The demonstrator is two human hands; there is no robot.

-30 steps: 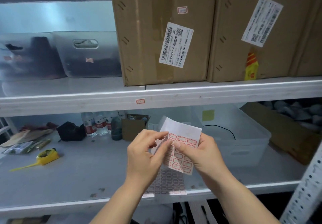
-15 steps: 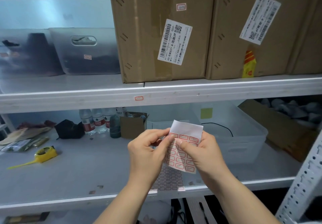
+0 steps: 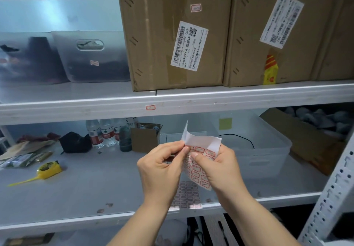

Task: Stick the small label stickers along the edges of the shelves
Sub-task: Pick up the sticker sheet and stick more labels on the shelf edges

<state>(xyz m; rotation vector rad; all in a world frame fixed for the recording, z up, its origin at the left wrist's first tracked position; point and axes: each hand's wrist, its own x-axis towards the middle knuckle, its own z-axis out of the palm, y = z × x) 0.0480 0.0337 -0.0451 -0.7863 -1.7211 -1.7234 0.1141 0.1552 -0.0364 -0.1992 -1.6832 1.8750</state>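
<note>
We are looking at two grey metal shelves. The upper shelf (image 3: 115,94) is carrying two translucent bins (image 3: 92,58) on its left and cardboard boxes (image 3: 172,35) on its right, and one small red-bordered label (image 3: 150,108) is sitting on its front edge. The lower shelf (image 3: 86,184) is holding a yellow tape measure (image 3: 48,169), water bottles (image 3: 103,133), a small open carton (image 3: 145,138), a clear plastic tub (image 3: 254,146) and a flat sticker sheet (image 3: 188,195) lying near its front edge.
</note>
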